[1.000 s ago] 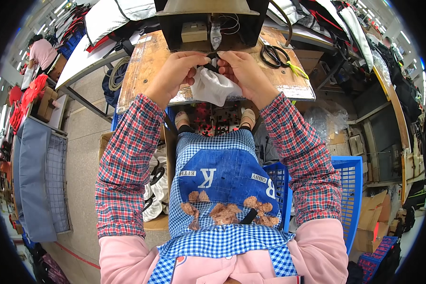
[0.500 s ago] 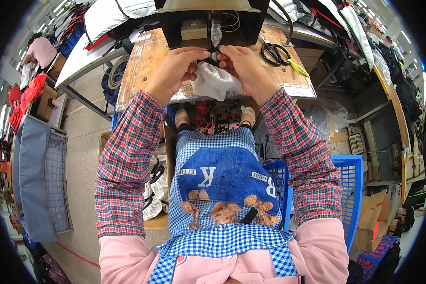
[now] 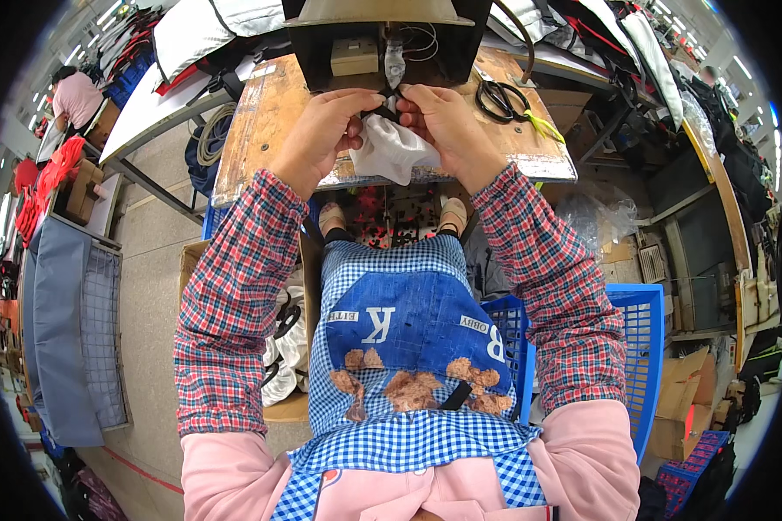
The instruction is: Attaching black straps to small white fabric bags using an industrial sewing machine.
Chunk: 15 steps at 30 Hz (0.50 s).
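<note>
Both of my hands are raised together at the front of a dark machine (image 3: 321, 54) on the wooden table. A black strap (image 3: 386, 111) is pinched between the thumb and fingers of my left hand (image 3: 328, 128). My right hand (image 3: 447, 126) grips the other end of this strap, close under the machine's metal working part (image 3: 394, 65). White cloth (image 3: 393, 152) hangs from the strap between my hands and droops over the table's front edge. The exact spot where strap and machine meet is hidden by my fingertips.
Black-handled scissors (image 3: 500, 102) with a yellow-green tie lie right on the worn tabletop (image 3: 261, 130). A cardboard box (image 3: 287, 408) of white pieces with black straps stands left of my lap, a blue plastic basket (image 3: 643, 347) at right. Another person (image 3: 76, 95) works far left.
My hands stay almost in place, still pinching the strap at the machine. The whole view shifts very slightly; nothing else visibly moves.
</note>
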### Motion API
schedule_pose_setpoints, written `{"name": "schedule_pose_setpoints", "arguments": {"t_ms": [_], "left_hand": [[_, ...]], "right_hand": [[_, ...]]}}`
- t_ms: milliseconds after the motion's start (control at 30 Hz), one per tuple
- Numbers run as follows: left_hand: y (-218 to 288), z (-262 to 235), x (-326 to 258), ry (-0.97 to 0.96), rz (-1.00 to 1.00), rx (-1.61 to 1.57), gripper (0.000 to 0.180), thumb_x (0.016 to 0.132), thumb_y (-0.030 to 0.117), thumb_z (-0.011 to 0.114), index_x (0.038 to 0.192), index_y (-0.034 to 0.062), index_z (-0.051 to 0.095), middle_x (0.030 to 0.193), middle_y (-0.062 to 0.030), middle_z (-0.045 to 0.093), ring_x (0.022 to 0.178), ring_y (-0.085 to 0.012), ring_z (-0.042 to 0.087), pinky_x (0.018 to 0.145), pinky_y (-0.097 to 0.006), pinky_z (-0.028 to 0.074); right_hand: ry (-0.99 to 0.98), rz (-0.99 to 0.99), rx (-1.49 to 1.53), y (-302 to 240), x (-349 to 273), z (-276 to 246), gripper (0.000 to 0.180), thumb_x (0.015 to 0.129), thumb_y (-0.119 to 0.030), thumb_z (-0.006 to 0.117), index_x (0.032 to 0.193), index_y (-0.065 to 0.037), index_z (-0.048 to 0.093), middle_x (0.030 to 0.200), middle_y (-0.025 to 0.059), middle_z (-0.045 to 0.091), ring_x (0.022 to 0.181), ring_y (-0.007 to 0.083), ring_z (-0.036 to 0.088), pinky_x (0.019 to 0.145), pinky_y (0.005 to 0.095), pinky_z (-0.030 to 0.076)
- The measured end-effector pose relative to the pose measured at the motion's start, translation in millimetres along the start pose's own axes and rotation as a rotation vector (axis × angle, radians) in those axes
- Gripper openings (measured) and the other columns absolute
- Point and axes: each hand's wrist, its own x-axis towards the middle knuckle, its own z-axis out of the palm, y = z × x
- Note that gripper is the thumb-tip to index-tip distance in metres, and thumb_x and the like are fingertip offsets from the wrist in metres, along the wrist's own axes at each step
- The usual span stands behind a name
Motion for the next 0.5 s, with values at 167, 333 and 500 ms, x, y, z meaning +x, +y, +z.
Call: {"name": "schedule_pose_setpoints", "arguments": {"t_ms": [167,333,500], "left_hand": [[-0.5,-0.2,0.0,-0.004,-0.002,-0.024,0.025,0.085,0.019,0.064,0.102,0.0003,0.067,0.072,0.0013,0.053,0.061,-0.0077,0.045,0.054,-0.023,0.040],[0.7,1.3,-0.9,0.006,-0.019,-0.050,0.024,0.085,0.018,0.064,0.101,0.0005,0.067,0.072,0.0014,0.053,0.061,-0.0077,0.045,0.053,-0.023,0.040],[0.2,1.2,-0.5,0.015,-0.025,-0.060,0.023,0.084,0.017,0.064,0.101,0.0008,0.067,0.073,0.0015,0.053,0.060,-0.0078,0.044,0.053,-0.023,0.040]], "right_hand": [[0.003,-0.003,0.003,0.8,0.4,-0.1,0.015,0.090,-0.018,0.057,0.084,-0.004,0.058,0.076,-0.0010,0.057,0.062,0.0062,0.052,0.055,0.0203,0.044],[0.005,-0.010,0.008,-0.2,-1.1,0.9,0.015,0.090,-0.018,0.057,0.084,-0.004,0.058,0.076,-0.0007,0.057,0.062,0.0066,0.052,0.055,0.0204,0.044],[0.000,-0.001,0.021,-1.4,-2.6,2.0,0.015,0.090,-0.017,0.057,0.084,-0.003,0.058,0.076,-0.0001,0.057,0.062,0.0068,0.052,0.055,0.0204,0.044]]}}
